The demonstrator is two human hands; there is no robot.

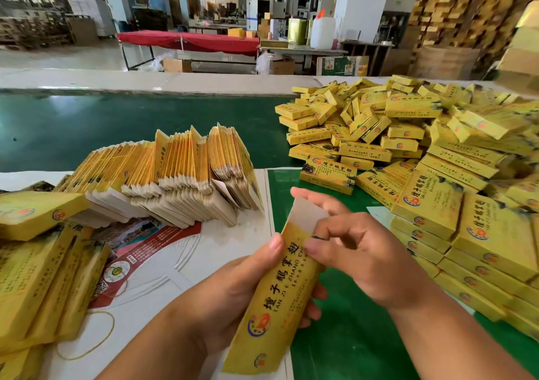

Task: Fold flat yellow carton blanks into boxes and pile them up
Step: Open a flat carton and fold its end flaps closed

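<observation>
A yellow carton (277, 298) with black lettering is held lengthwise in front of me, its white end flap standing up at the far end. My left hand (233, 289) wraps the carton from below, thumb on its top face. At the far end, my right hand (358, 251) pinches the flap, fingers curled on it. A fanned row of flat yellow blanks (175, 172) leans on the table to the left. Folded yellow boxes (408, 152) lie heaped on the right.
More flat yellow blanks (38, 277) lie stacked at the near left, with a rubber band (96, 339) beside them. A green conveyor belt (116, 129) runs across behind the table. A green mat (350, 336) lies under my hands. A red-covered table (189, 41) stands far back.
</observation>
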